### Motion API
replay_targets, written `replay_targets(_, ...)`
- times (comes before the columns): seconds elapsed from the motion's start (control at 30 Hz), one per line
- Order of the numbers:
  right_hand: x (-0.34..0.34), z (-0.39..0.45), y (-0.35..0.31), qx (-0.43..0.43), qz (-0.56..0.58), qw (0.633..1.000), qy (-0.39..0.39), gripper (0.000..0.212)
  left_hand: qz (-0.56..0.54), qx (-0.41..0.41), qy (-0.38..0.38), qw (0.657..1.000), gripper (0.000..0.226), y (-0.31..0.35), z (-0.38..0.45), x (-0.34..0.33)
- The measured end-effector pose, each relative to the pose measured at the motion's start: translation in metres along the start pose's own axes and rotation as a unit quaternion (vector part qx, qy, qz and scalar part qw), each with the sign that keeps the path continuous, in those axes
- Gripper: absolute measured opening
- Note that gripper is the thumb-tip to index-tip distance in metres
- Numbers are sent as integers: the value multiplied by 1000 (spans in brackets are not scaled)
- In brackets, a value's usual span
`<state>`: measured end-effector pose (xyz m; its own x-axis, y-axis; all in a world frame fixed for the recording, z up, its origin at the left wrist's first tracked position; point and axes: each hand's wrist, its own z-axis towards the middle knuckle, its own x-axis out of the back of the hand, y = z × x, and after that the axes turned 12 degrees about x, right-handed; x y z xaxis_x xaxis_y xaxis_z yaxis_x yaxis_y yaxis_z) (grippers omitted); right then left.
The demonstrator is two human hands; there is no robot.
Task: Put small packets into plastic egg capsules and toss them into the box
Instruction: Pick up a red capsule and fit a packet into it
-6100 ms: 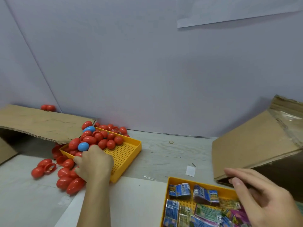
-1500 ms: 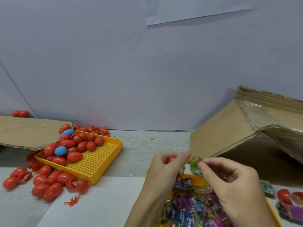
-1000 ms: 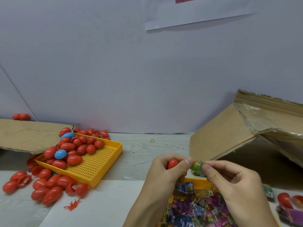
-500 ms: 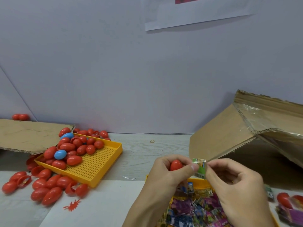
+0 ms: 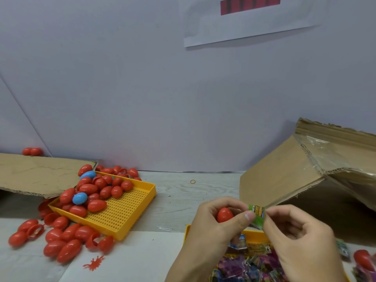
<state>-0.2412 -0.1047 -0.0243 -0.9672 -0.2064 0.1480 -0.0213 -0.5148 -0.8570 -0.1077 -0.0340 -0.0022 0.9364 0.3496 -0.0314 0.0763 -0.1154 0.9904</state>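
The cardboard box (image 5: 284,176) lies on its side on the table (image 5: 183,196), behind and to the right of the grip. A yellow tray (image 5: 122,212) heaped with red egg capsules (image 5: 89,189) sits well to the grip's left; a second tray of packets (image 5: 244,267) lies just beneath it. The left hand (image 5: 213,226) curls around a red egg capsule (image 5: 224,214). The right hand (image 5: 299,241) meets it, both pinching a green packet (image 5: 257,215) just beside the capsule.

Egg tray (image 5: 130,218) left, packet tray (image 5: 247,237) near, box (image 5: 284,176) seemingly right.
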Motion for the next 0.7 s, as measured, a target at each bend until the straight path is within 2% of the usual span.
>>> replay_targets(0.23, -1, 2, 5, -10, 40, 999, -2, 30, 10, -5, 5, 1000, 4, 3, -2, -1)
replay_targets(0.37, -1, 0, 1, 18, 82, 994, -71, 53, 24, 3, 26, 999, 10, 3, -2, 2)
replay_targets(0.5, -1, -1, -3, 35, 95, 987, -126, 67, 56, 9, 3, 998, 12, 4, -2, 4)
replay_targets(0.6, -2, -1, -2, 25, 96, 988, -120, 72, 65, 18, -12, 998, 7, 6, -3, 2)
replay_targets(0.7, -2, 0, 0, 5, 104, 990, -97, 63, 53, 28, -11, 998, 17, 5, -3, 1)
